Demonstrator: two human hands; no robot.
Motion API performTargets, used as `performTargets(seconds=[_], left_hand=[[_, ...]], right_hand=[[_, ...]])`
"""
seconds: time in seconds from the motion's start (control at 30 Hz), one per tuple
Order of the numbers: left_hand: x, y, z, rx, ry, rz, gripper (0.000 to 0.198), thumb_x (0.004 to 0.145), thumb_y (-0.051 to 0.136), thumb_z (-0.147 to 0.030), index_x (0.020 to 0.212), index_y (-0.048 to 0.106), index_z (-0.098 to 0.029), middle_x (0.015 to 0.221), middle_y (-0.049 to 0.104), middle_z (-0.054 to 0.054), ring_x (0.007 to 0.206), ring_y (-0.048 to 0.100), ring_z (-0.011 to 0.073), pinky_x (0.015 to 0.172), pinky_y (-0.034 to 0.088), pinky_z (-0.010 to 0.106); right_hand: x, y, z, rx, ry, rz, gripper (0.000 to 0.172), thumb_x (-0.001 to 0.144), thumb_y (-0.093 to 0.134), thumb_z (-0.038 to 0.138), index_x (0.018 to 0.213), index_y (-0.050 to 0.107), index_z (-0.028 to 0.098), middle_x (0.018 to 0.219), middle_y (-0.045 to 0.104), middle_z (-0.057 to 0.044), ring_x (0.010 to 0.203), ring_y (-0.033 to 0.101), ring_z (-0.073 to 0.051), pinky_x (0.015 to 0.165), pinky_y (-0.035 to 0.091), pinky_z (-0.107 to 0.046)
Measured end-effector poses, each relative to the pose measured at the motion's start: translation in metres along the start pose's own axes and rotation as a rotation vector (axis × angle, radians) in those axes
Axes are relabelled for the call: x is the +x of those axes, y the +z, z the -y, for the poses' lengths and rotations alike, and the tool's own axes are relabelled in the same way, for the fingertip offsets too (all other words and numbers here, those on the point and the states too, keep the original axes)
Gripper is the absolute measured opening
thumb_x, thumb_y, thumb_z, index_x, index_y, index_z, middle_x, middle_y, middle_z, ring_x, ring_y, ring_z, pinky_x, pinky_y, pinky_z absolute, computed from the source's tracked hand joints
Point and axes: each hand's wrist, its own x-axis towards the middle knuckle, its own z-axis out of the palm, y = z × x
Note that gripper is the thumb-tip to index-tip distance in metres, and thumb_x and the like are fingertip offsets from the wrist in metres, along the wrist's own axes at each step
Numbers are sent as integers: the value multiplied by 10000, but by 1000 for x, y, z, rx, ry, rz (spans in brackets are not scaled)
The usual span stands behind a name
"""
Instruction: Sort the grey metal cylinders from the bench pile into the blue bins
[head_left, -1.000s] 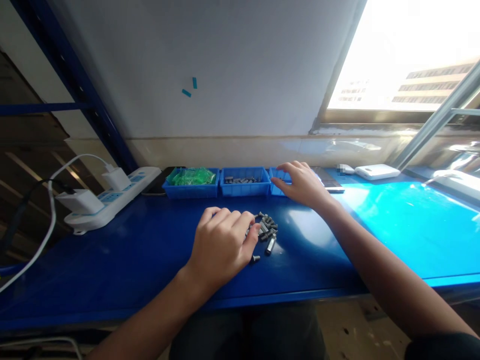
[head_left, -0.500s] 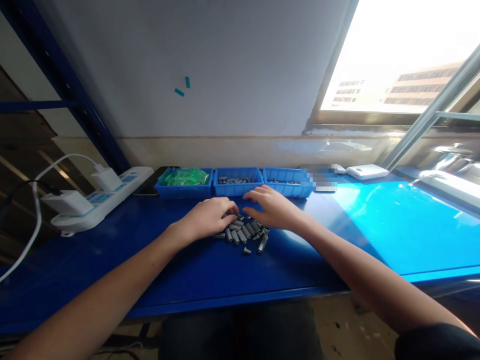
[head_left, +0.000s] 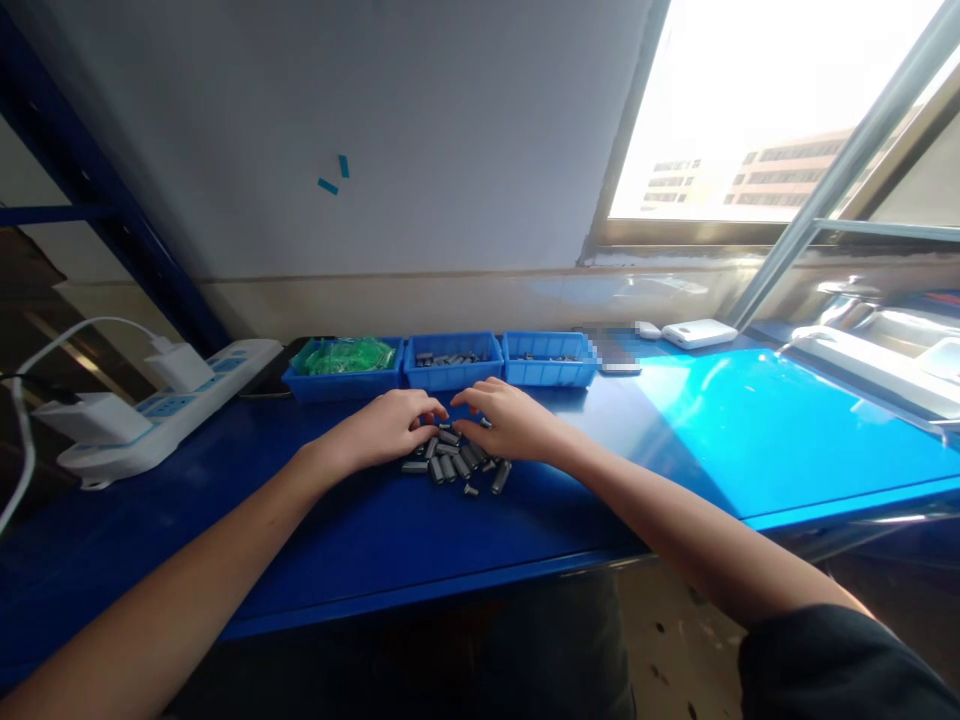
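Note:
A loose pile of grey metal hex standoffs (head_left: 448, 467) and small screws lies on the blue table. My left hand (head_left: 390, 425) arches over the pile's left side, its fingers curled, with a gap between thumb and index finger. Opposite it, my right hand (head_left: 514, 420) hovers at the pile's right side, thumb apart from its bent fingers. The fingertips of both hands nearly meet above the far part of the pile. I see nothing held in either hand, though the lower fingers are partly hidden. One screw (head_left: 470, 490) lies apart at the near edge.
Behind the pile stand three blue bins: one with green plastic bags (head_left: 349, 354), one with metal standoffs (head_left: 450, 358), one with small screws (head_left: 555, 357). A white power strip (head_left: 172, 405) with plugged-in adapters lies left. White devices (head_left: 699, 333) sit at back right.
The head view has turned slightly right, so everything appears further left. My right hand has come a little closer to my left over the pile.

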Motion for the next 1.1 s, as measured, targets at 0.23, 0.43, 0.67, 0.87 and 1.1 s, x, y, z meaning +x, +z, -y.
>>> performTargets(seconds=[0.23,0.43,0.67,0.87,1.1], left_hand=[[0,9,-6,-143,-71,-138,318,807,544,-392,935,700,-146,882,704,83,785,643,207,707,481,279],[-4,6,-14,-574,-82,-223,434,819,557,-507,949,700,-119,883,711,77,814,641,209,755,496,298],[-1,6,-9,-293,72,-193,371,889,503,-399,1147,654,-180,1024,687,67,889,634,191,808,481,285],[14,9,7,-106,223,10,228,866,518,-311,925,706,-196,1006,656,74,880,627,191,813,468,284],[6,15,0,-631,-37,-278,279,784,645,-417,901,579,-172,840,671,34,781,627,176,726,476,281]], right_hand=[[4,11,-2,31,-38,-87,202,871,598,218,1058,633,149,913,647,-72,900,568,-201,806,420,-309],[2,9,0,25,-184,-300,91,901,549,213,947,610,164,884,636,-61,843,543,-182,786,422,-291],[-3,-39,-25,-223,70,-664,244,958,407,291,966,619,171,883,626,-95,865,533,-211,815,411,-346],[-11,-39,-65,-436,483,-363,276,890,537,353,1034,654,148,1039,633,-156,1018,518,-314,836,410,-421],[2,-1,-6,-86,-80,-285,242,899,571,315,1087,619,171,931,648,-71,881,550,-206,836,433,-332]])
